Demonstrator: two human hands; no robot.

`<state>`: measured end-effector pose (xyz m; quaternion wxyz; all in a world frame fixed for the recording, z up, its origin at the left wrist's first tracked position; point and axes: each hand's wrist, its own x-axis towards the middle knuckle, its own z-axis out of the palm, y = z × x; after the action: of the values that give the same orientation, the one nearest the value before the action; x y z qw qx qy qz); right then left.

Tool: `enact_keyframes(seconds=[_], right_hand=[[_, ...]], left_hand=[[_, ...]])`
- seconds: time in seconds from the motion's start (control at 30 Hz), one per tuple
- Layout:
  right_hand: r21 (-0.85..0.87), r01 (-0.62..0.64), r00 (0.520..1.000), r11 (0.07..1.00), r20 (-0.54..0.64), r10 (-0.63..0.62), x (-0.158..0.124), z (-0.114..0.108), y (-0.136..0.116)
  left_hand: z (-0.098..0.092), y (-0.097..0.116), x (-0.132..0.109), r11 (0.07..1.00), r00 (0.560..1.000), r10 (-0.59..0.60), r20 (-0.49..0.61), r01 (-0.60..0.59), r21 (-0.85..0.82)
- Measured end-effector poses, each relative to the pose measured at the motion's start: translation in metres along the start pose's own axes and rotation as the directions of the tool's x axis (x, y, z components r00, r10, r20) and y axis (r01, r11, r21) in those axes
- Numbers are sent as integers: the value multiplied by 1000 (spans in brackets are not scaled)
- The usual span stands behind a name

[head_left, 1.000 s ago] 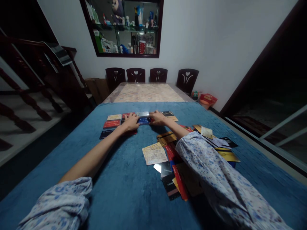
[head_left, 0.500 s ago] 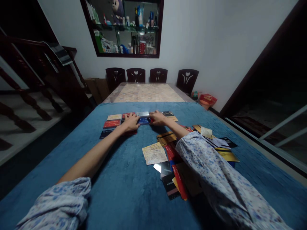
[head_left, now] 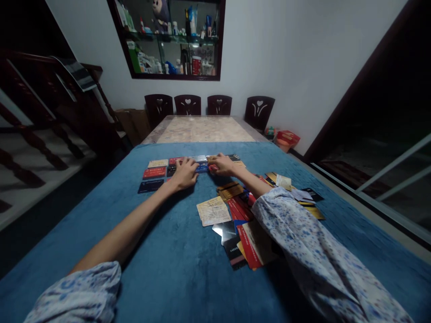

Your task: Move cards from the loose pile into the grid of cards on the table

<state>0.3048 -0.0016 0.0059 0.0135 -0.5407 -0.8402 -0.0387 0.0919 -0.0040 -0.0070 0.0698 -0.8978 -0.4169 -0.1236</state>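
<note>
Several bank-style cards lie in rows on the blue tablecloth (head_left: 161, 233). Over the middle of the rows is my left hand (head_left: 186, 172), fingers spread and bent down onto the cards beside a blue card (head_left: 202, 167). My right hand (head_left: 222, 165) rests at the right part of the rows, its fingertips down on a red card (head_left: 213, 167) that it partly covers. At the left end of the rows are a beige card (head_left: 158, 163), a red card (head_left: 154, 172) and a dark navy card (head_left: 150, 186). Some cards are hidden under both hands.
A loose heap of mixed cards, including a cream card (head_left: 213, 211) and a black card (head_left: 235, 253), spreads beneath and beside my right forearm. Beyond the cloth, the bare tabletop (head_left: 205, 128) runs toward dark chairs (head_left: 187, 105). A stair railing (head_left: 43, 134) stands at the left.
My left hand has shifted slightly right and toward me, uncovering more of the left cards. The right hand stays at the red card. The whole view has shifted a little.
</note>
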Motion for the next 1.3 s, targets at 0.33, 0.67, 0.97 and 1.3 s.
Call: enact_keyframes(seconds=[0.33,0.67,0.97,1.3], right_hand=[[53,-9,1000,999,-23,10,-41,-1,3],[101,-101,990,990,-88,110,-92,6,4],[59,-166,984,984,-58,170,-115,6,3],[-7,-183,983,983,-15,182,-111,8,4]], left_hand=[[3,32,-15,990,991,113,-68,-118,-74],[6,70,-21,961,973,228,-29,-230,-154],[23,82,-13,920,934,351,73,-328,-215],[18,80,-18,928,927,368,71,-361,-96]])
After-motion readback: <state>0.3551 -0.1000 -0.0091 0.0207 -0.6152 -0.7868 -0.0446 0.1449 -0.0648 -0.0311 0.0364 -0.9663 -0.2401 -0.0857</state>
